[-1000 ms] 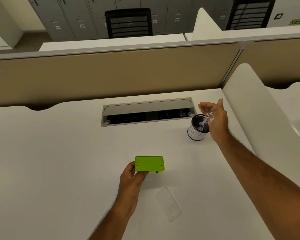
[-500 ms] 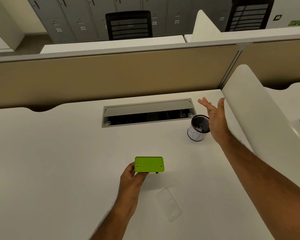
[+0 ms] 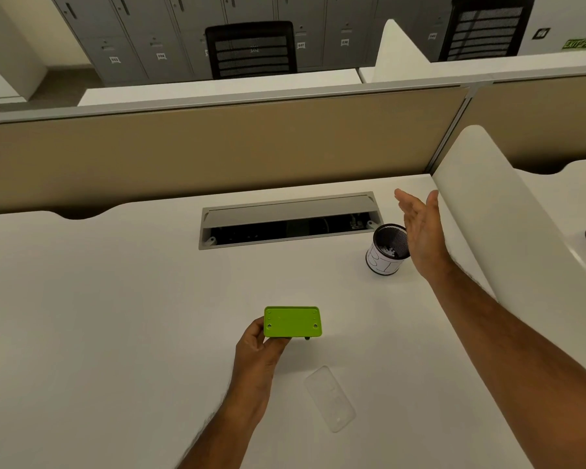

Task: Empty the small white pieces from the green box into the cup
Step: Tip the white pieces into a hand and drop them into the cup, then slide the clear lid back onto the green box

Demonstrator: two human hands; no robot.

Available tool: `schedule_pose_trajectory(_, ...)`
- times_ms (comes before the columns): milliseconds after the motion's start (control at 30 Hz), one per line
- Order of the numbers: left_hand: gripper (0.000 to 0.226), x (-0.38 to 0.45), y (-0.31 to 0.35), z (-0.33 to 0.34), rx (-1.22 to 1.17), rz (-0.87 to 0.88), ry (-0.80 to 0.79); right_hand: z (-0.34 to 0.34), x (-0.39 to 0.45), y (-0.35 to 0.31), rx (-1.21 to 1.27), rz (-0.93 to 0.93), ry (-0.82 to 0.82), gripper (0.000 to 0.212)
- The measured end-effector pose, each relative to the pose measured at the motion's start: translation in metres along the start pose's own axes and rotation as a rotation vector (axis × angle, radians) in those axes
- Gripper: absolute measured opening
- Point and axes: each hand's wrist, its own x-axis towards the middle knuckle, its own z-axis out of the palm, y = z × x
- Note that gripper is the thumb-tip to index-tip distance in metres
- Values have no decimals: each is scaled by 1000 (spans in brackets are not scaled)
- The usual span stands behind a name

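Observation:
My left hand (image 3: 256, 353) grips the green box (image 3: 292, 321) by its lower left corner, a little above the white desk (image 3: 115, 316); its flat underside with screw holes faces me. The cup (image 3: 386, 249), a black mesh pot with a white paper band, stands to the right near the cable tray. Small white pieces (image 3: 387, 250) lie inside it. My right hand (image 3: 420, 228) hovers just right of the cup's rim, palm open and turned left, fingers straight, with nothing in it.
A clear plastic lid (image 3: 330, 397) lies flat on the desk below the green box. An open grey cable tray (image 3: 288, 220) is set into the desk behind. A white divider panel (image 3: 508, 231) rises right of the cup, and a tan partition (image 3: 217, 154) closes the back.
White pieces fell from my right palm into the cup; the hand then tipped upright and opened flat beside the rim. My left hand and the green box stayed still.

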Motion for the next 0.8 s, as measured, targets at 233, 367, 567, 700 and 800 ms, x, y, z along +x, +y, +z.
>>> schedule_pose_trajectory(233, 40, -4, 2, -2, -3, 10, 3, 11, -20, -1, 182, -73, 235, 47)
schedule_pose_trajectory(367, 48, -12, 3, -5, -25, 34, -1, 22, -49, 7, 353, -43, 240, 34)
schedule_pose_trajectory(567, 44, -24, -4, -16, -39, 60, -18, 46, -115, 46, 270, 94, 208, 24)
schedule_pose_trajectory(700, 38, -41, -9, -23, -25, 51, -9, 59, -169, 76, 2, 249, 111, 15)
schedule_pose_trajectory(800, 39, -52, -11, -27, -26, 47, 1, 64, -203, 95, -189, 339, 6, 5)
